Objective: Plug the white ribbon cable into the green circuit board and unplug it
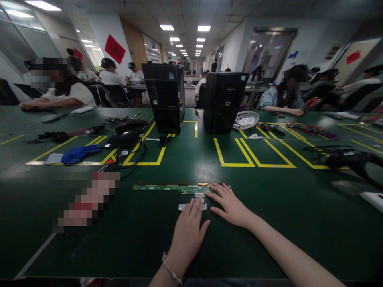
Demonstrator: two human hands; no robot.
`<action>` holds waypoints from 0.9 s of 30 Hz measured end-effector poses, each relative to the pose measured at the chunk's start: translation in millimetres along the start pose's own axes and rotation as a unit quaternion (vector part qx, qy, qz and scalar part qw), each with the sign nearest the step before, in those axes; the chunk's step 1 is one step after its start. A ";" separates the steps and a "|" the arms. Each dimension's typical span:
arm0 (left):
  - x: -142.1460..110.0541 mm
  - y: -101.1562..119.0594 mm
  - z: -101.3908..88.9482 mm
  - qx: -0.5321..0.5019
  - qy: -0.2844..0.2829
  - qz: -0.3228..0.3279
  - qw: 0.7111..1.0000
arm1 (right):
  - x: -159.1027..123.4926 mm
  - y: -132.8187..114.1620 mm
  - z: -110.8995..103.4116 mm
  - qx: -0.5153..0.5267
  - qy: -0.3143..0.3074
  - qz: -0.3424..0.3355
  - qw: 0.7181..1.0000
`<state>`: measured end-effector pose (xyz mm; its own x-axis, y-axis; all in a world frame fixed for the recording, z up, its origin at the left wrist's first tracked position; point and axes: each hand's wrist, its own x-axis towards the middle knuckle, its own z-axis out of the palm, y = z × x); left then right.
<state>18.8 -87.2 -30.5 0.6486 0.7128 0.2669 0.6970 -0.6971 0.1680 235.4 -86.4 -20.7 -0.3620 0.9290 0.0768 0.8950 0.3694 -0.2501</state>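
Note:
A long, narrow green circuit board (167,187) lies across the green table in front of me, with brownish tabs along its far edge. From its near edge a pale flat ribbon cable (182,207) comes towards me, ending in a wider light strip. My left hand (189,227) rests with fingers stretched over that strip and covers part of it. On the right end of the board lie the spread fingertips of my right hand (229,203), hiding some of it. Both palms face down, and neither hand grips anything.
Two black computer towers (163,99) (224,103) stand beyond the board. Left lie a blue glove (79,154), black cables and a blurred-out object (89,201). A white basket (245,119) and a black cabled device (344,159) are at right. Co-workers sit across the table.

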 end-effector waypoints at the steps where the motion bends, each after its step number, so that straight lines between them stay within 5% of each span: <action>1: -0.1 0.2 0.3 -0.001 0.002 0.000 1.000 | -0.1 0.0 -0.1 0.000 -0.001 0.000 1.000; 27: -1.6 -2.6 5.9 0.009 0.021 0.006 1.000 | 0.1 0.5 1.4 -0.007 0.007 -0.005 1.000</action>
<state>17.8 -86.1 -37.0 0.6434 0.7010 0.3075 0.6952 -0.7033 0.1488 235.5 -86.2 -22.2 -0.3673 0.9254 0.0934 0.8951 0.3790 -0.2348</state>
